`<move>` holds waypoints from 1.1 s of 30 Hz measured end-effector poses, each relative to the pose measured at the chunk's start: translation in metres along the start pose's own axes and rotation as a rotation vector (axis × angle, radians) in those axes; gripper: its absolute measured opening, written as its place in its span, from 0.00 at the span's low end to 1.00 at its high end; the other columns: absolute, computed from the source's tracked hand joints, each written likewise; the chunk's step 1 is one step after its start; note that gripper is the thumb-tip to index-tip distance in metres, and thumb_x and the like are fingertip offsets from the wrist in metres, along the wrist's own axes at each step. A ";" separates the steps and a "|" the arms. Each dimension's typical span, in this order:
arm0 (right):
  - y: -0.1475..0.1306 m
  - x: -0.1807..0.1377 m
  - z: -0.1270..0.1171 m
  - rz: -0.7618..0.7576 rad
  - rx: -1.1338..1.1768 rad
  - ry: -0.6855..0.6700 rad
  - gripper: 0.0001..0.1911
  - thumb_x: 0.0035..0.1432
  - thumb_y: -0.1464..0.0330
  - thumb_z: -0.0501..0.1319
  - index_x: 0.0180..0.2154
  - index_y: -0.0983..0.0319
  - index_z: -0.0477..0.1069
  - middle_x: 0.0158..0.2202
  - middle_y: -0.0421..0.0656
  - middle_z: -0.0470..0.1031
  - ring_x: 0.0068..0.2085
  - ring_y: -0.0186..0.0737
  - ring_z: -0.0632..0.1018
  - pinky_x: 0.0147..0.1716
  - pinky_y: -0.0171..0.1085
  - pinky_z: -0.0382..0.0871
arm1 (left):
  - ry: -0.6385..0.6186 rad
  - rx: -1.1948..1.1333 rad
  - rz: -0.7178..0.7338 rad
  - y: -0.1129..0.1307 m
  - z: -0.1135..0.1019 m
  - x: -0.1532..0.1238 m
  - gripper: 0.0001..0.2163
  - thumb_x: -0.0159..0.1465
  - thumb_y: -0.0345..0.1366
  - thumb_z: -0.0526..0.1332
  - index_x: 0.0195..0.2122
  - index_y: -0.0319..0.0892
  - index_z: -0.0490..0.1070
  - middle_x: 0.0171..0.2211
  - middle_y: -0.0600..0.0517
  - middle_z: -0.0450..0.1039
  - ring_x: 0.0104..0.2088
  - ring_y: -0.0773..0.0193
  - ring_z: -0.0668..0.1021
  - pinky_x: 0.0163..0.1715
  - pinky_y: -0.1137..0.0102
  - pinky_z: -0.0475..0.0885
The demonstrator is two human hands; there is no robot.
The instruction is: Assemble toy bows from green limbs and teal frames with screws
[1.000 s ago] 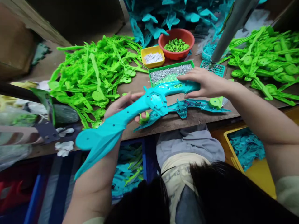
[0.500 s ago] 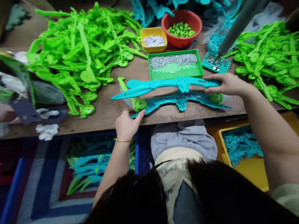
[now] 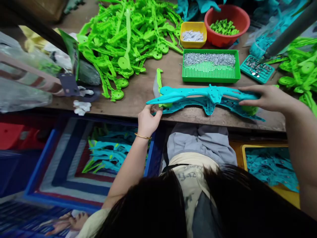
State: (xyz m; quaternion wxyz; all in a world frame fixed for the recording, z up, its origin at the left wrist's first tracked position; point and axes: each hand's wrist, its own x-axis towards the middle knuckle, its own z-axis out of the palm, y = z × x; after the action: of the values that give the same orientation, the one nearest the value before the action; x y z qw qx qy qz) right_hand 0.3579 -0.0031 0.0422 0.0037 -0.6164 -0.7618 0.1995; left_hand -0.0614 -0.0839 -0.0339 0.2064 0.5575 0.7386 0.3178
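Observation:
An upper turquoise plastic shell half (image 3: 188,93), long and bow-shaped, sits over a matching lower shell half (image 3: 192,101) at the table's front edge, a narrow gap showing between them. My right hand (image 3: 268,99) is closed on the right end of the upper half, thumb below and fingers on top. At the left end my left hand (image 3: 148,120) grips the shells with thumb and fingers; its fingertips are partly hidden. A lime green arm piece (image 3: 159,77) sticks up from the left end. A round green part (image 3: 249,110) shows between the halves under my right hand.
Behind are a green tray (image 3: 210,79) of small metal pieces, a yellow bin (image 3: 193,43), a red bowl (image 3: 210,36), a turquoise tray (image 3: 260,76) and a lime parts pile (image 3: 126,43). Below stand a blue crate (image 3: 42,165) and a yellow crate (image 3: 244,155). A grey pole (image 3: 284,33) slants at right.
The upper half has come down closer onto the lower half. My left hand has moved up against the left end. The whole view has shifted, moving the table's contents to the right.

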 end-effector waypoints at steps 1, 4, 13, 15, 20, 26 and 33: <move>0.000 0.000 0.001 -0.017 -0.012 0.004 0.33 0.47 0.52 0.67 0.56 0.50 0.70 0.55 0.41 0.74 0.54 0.52 0.75 0.53 0.45 0.66 | -0.011 -0.118 -0.048 -0.003 -0.001 -0.001 0.17 0.55 0.39 0.59 0.44 0.40 0.72 0.30 0.50 0.76 0.29 0.61 0.78 0.32 0.68 0.73; -0.003 0.001 0.005 -0.087 -0.063 0.018 0.35 0.47 0.50 0.65 0.56 0.54 0.71 0.54 0.45 0.75 0.51 0.55 0.76 0.52 0.46 0.67 | -0.046 -0.505 -0.250 -0.010 -0.006 -0.002 0.18 0.52 0.34 0.55 0.45 0.39 0.68 0.29 0.53 0.73 0.19 0.66 0.76 0.19 0.72 0.70; 0.001 -0.010 0.021 -0.316 -0.199 0.148 0.38 0.53 0.44 0.55 0.57 0.62 0.68 0.48 0.54 0.76 0.48 0.58 0.76 0.48 0.51 0.69 | -0.220 -0.792 -0.503 -0.003 -0.019 0.001 0.17 0.62 0.47 0.54 0.38 0.36 0.68 0.22 0.49 0.74 0.18 0.64 0.78 0.18 0.73 0.73; 0.002 -0.012 0.027 -0.287 -0.204 0.138 0.39 0.53 0.44 0.56 0.58 0.63 0.68 0.49 0.56 0.76 0.49 0.60 0.75 0.49 0.52 0.69 | -0.267 -0.767 -0.489 -0.002 -0.018 0.003 0.17 0.61 0.48 0.57 0.36 0.36 0.69 0.22 0.48 0.75 0.18 0.65 0.77 0.18 0.74 0.73; -0.001 -0.007 0.032 -0.212 -0.091 0.048 0.39 0.52 0.45 0.58 0.58 0.62 0.68 0.53 0.53 0.74 0.52 0.59 0.74 0.51 0.52 0.67 | -0.236 -0.697 -0.485 0.001 -0.012 0.004 0.10 0.60 0.41 0.62 0.31 0.38 0.69 0.21 0.51 0.75 0.20 0.68 0.77 0.22 0.74 0.74; -0.004 -0.001 0.024 -0.171 0.003 0.018 0.36 0.52 0.48 0.61 0.58 0.59 0.68 0.55 0.47 0.73 0.54 0.58 0.73 0.53 0.49 0.64 | -0.225 -0.666 -0.483 0.009 -0.011 0.004 0.09 0.60 0.40 0.62 0.28 0.40 0.68 0.19 0.56 0.74 0.21 0.70 0.77 0.26 0.73 0.77; -0.005 -0.013 0.033 -0.172 -0.031 0.101 0.37 0.53 0.47 0.59 0.59 0.62 0.66 0.56 0.52 0.71 0.55 0.61 0.70 0.53 0.52 0.62 | -0.208 -0.640 -0.480 0.010 -0.012 0.002 0.09 0.59 0.40 0.62 0.28 0.42 0.67 0.20 0.58 0.75 0.22 0.71 0.77 0.28 0.73 0.79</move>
State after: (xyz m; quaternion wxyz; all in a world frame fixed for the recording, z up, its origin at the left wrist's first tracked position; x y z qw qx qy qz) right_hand 0.3485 -0.0261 0.0163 0.0498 -0.5579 -0.8138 0.1551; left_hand -0.0626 -0.0828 -0.0185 0.5112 0.3062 0.6867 0.4164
